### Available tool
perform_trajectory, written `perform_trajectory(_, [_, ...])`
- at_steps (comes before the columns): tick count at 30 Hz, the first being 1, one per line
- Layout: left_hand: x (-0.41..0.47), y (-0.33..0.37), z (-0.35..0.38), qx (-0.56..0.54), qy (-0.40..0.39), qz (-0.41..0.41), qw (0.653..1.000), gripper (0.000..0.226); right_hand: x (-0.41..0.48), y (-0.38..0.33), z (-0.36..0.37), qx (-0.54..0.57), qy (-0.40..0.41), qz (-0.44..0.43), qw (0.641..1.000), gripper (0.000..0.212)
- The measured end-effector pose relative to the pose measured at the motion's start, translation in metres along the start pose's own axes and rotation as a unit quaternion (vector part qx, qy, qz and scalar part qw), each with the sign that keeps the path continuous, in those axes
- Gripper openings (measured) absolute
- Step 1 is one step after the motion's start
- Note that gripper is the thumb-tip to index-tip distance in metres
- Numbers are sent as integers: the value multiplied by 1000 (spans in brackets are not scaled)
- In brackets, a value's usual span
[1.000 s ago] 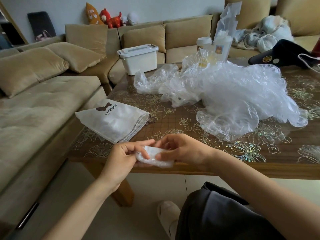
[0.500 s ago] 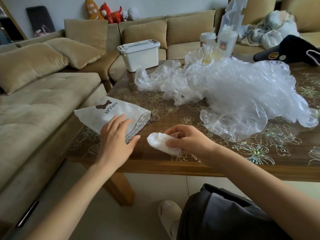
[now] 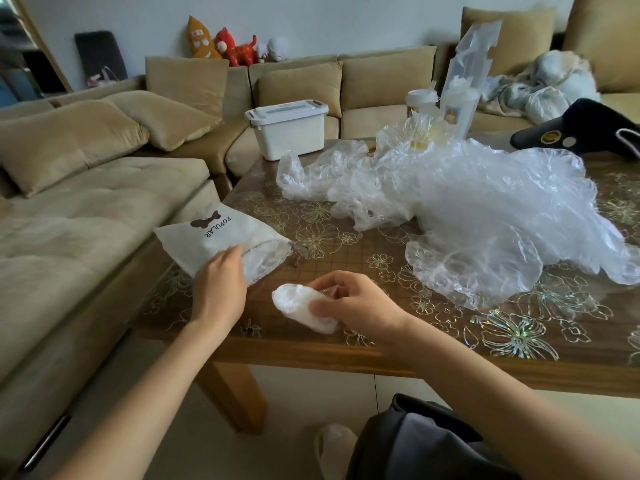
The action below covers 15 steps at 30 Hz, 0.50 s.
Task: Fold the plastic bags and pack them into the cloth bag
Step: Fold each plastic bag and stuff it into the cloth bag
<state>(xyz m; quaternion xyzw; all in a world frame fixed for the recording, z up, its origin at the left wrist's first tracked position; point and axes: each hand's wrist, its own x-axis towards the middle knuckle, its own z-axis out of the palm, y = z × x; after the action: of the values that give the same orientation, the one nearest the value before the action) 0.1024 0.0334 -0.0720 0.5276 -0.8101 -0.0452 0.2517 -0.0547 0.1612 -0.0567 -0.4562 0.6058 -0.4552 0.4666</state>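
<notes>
Folded plastic bag point(image 3: 298, 304): compacted into a small white wad and pinched in the right hand point(image 3: 356, 306) between the thumb and curled fingers. The wad protrudes from the grip toward the left, low over the table point(image 3: 311, 346) near its front edge. Contact with the tabletop cannot be confirmed.

Cloth bag point(image 3: 211, 237): white, printed "POPULAR" with a brown bow motif, lying on the front left corner of the table, just left of and beyond the right-hand grip. Its hemmed mouth faces the wad and gapes slightly. The left hand point(image 3: 221, 284) lies on the near side of the bag, with its fingers curled over the upper hem and gripping it. The wad and the mouth are near each other but apart.

Loose plastic bags point(image 3: 467, 209): a large crumpled transparent heap on the table, beyond and to the right of the right-hand grip, clear of both hands.

Items farther from the grip:
- A white lidded storage box point(image 3: 289, 129) on the beige sofa point(image 3: 86, 209), beyond the cloth bag.
- A lidded cup point(image 3: 420, 102) and a tall clear package point(image 3: 467, 77) behind the heap.
- A black object point(image 3: 581, 129) at the far right, identity unclear.
- Plush toys point(image 3: 235, 46) on the sofa back.

Below the grip, a dark garment point(image 3: 433, 441) covers the person's knee, with a pale slipper point(image 3: 334, 443) on the floor beside it.
</notes>
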Motion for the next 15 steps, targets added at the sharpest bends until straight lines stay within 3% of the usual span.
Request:
perform_trajectory(4, [-13, 15, -26, -155, 61, 38, 985, 35, 7, -14, 16, 107, -4, -30, 994, 18])
perform_trajectory(7, [-26, 27, -36, -257, 63, 8, 964, 38, 18, -24, 38, 105, 21, -66, 992, 15])
perform_trajectory(9, [-33, 32, -36, -314, 73, -13, 946, 33, 26, -25, 54, 45, 58, -72, 995, 12])
perform_trajectory(12, [-37, 32, -38, -361, 97, -24, 927, 28, 36, -19, 67, -149, 95, -23, 984, 24])
perform_trajectory(15, [-37, 27, -41, -354, 93, -13, 930, 31, 40, -16, 74, -194, 71, 56, 977, 22])
